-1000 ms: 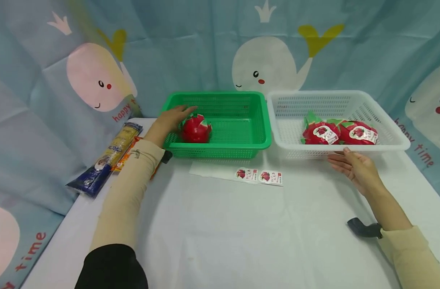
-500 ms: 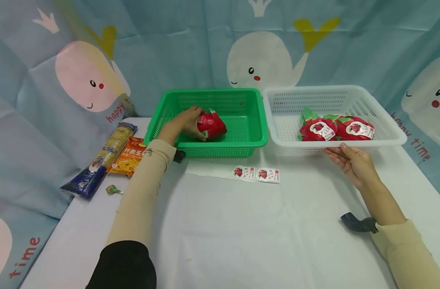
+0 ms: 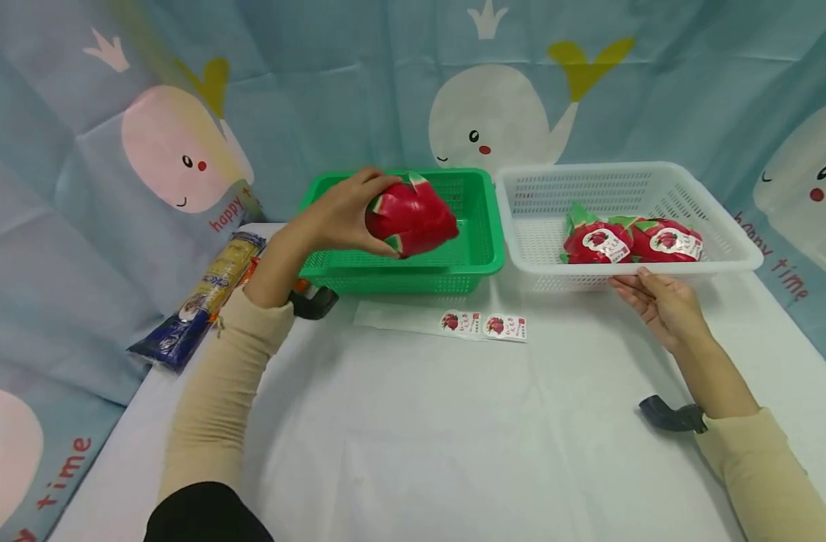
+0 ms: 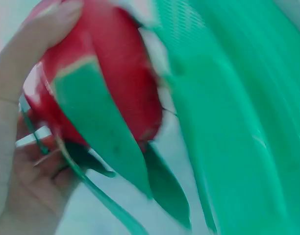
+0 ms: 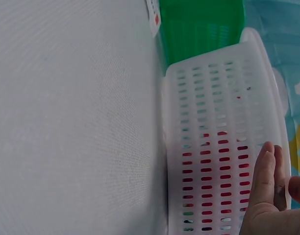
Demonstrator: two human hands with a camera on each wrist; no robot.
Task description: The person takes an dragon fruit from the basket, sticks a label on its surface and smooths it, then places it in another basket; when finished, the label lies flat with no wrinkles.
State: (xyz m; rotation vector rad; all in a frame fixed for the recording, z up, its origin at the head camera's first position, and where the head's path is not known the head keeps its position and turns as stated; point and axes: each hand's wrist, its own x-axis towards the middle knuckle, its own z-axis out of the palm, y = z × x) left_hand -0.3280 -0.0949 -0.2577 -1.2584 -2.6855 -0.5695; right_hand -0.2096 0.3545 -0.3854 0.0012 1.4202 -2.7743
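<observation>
My left hand (image 3: pixel 345 214) grips a red dragon fruit (image 3: pixel 416 217) with green-tipped scales, raised over the green basket (image 3: pixel 413 282). In the left wrist view the thumb lies across the dragon fruit (image 4: pixel 118 63), whose long green scales hang down. At the right, my right hand (image 3: pixel 666 309) holds the front rim of the white basket (image 3: pixel 555 275), thumb at the rim and fingers against the outer wall below. Two dragon fruits, one on the left (image 3: pixel 597 242) and one on the right (image 3: pixel 669 241), lie in that basket with white stickers on them.
A backing strip (image 3: pixel 399 318) with two dragon fruit stickers lies on the white table in front of the green basket. Left of it are a blue and gold packet (image 3: pixel 199 297) and an orange snack bag, mostly hidden by my left arm. A patterned curtain (image 3: pixel 358 98) hangs behind.
My left hand has taken hold of the dragon fruit in the green basket and lifted it up and rightward. The right hand stays at the white basket's rim.
</observation>
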